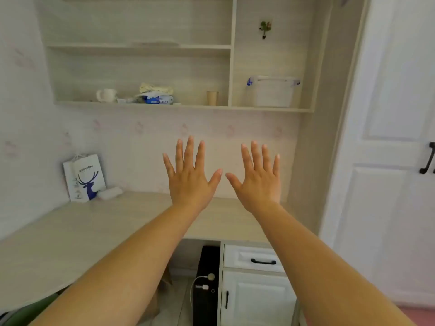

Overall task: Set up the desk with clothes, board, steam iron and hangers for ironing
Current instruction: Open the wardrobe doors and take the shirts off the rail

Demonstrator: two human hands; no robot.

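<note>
My left hand [190,175] and my right hand [257,177] are stretched out side by side above the light wooden desk [70,231], backs toward me, fingers spread, thumbs almost touching. Neither hand holds anything. No clothes, ironing board, steam iron or hangers are in view. The desk top runs from the left wall to the tall cabinet side on the right.
A white paper bag with a blue deer [84,177] leans on the wall at the desk's back left, a small white object [110,192] beside it. Shelves above hold a mug [106,95], packets [156,95], a cup [212,98] and a plastic box [274,90]. White drawers [254,258] and a black computer tower [207,285] sit below; a white door [388,149] stands right.
</note>
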